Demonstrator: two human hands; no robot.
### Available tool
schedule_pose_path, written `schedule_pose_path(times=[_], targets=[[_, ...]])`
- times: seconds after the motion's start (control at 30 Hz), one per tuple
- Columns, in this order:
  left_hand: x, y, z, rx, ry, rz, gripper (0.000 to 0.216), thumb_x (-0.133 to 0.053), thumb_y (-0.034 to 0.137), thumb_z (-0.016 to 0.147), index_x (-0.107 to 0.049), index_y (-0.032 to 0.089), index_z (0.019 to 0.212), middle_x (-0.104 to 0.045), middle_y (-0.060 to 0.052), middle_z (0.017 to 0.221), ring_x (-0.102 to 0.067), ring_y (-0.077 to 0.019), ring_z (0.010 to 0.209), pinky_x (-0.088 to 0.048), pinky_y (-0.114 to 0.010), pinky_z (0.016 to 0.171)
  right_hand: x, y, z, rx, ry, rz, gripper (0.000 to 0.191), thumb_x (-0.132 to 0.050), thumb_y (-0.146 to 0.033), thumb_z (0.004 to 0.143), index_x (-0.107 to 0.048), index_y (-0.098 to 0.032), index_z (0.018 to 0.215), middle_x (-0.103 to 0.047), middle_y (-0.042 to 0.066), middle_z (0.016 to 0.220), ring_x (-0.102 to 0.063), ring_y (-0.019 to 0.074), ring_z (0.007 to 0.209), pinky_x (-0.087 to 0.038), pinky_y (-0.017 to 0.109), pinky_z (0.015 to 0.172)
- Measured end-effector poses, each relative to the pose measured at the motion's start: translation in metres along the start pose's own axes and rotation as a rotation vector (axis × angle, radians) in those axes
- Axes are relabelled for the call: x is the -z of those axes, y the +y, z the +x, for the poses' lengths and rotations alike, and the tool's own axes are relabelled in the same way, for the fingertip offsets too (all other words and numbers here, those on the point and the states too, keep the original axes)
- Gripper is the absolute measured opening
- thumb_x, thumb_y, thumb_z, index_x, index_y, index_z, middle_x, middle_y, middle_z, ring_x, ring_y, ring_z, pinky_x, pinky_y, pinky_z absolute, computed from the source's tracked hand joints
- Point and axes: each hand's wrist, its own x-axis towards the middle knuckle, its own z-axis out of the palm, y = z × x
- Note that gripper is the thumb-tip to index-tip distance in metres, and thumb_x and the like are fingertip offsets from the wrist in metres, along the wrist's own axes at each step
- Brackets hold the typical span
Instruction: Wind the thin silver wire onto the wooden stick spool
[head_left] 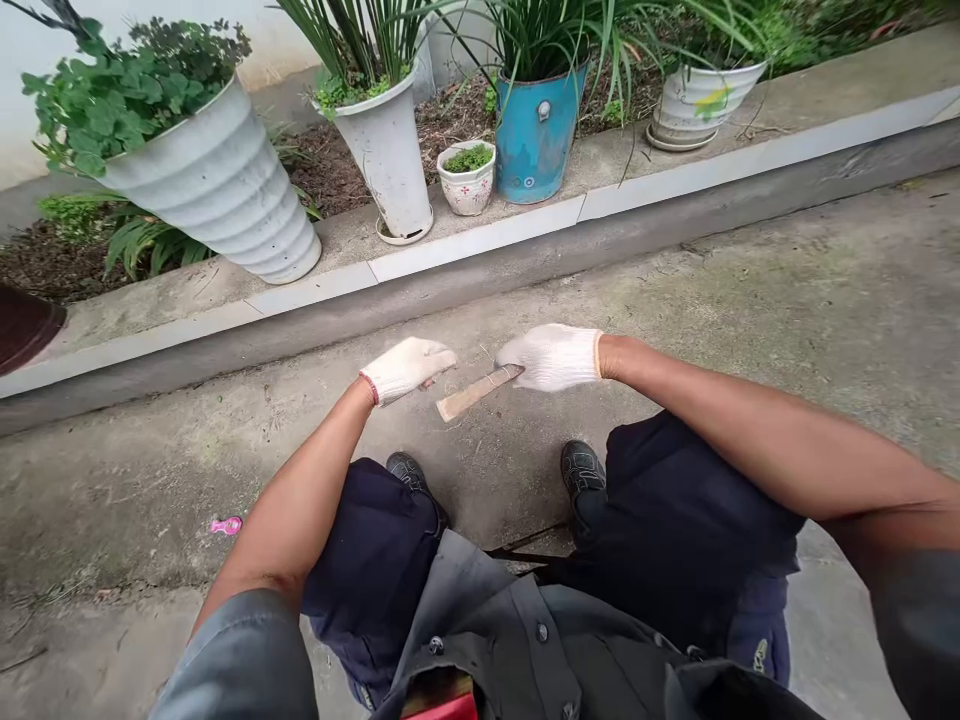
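Gripping the stick (pixel 476 393) by its upper end in our gloved right hand (pixel 551 357), we leave its length free beside our left hand (pixel 409 368), which hangs half-curled and apparently empty.

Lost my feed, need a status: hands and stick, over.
Copy: right hand shut on stick; left hand open by its free end; nothing blocking them.

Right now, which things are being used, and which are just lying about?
In hand: wooden stick, gripped at one end by the gloved right hand; gloved left hand, close to its free end, holding nothing.
Lying about: pink scrap; white ribbed pot, small flowered pot and blue pot on the ledge.
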Motion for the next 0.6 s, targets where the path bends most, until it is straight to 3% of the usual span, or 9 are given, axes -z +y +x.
schedule_pose_path(times=[0.1,0.27,0.4,0.5,0.6], targets=[[-0.012,-0.008,0.005,0.03,-0.084,0.014,0.035,-0.062,0.045,0.092,-0.062,0.017,0.07,-0.058,0.0,0.057,-0.047,-0.0108,0.048,-0.033,-0.021,0.047,0.003,0.005,0.001,-0.046,0.115,0.114,0.031,-0.057,-0.049,0.092,-0.069,-0.021,0.099,-0.07,0.005,0.087,-0.06,0.0173,0.074,-0.035,0.028,0.066],[-0.033,-0.001,0.009,-0.061,-0.141,0.102,0.05,-0.049,0.053,0.1,-0.059,0.019,0.064,-0.064,-0.003,0.06,-0.055,-0.0142,0.054,-0.039,-0.024,0.054,0.009,0.011,0.012,-0.327,0.178,0.243,0.041,-0.054,-0.057,0.093,-0.069,-0.02,0.105,-0.071,0.006,0.086,-0.062,0.0181,0.073,-0.037,0.028,0.063],[-0.036,0.012,0.008,-0.13,-0.163,0.139,0.051,-0.046,0.051,0.102,-0.058,0.02,0.063,-0.065,-0.002,0.061,-0.057,-0.015,0.058,-0.041,-0.025,0.061,0.01,0.015,0.02,-0.466,0.162,0.059,0.033,-0.058,-0.04,0.093,-0.071,-0.019,0.114,-0.074,0.014,0.1,-0.069,0.0264,0.087,-0.045,0.034,0.072],[-0.032,0.011,0.008,-0.115,-0.154,0.173,0.049,-0.051,0.05,0.099,-0.058,0.02,0.061,-0.063,-0.001,0.058,-0.055,-0.0153,0.056,-0.038,-0.026,0.059,0.008,0.011,0.02,-0.517,0.078,-0.09,0.031,-0.064,-0.022,0.086,-0.073,-0.015,0.115,-0.074,0.02,0.103,-0.071,0.0333,0.095,-0.049,0.041,0.078],[-0.026,0.004,0.009,-0.098,-0.091,0.205,0.039,-0.055,0.046,0.097,-0.065,0.021,0.068,-0.061,0.001,0.057,-0.051,-0.0153,0.053,-0.033,-0.026,0.055,0.006,0.001,0.015,-0.505,-0.048,-0.177,0.032,-0.065,-0.014,0.083,-0.075,-0.013,0.113,-0.074,0.021,0.104,-0.071,0.0351,0.098,-0.051,0.044,0.08]])
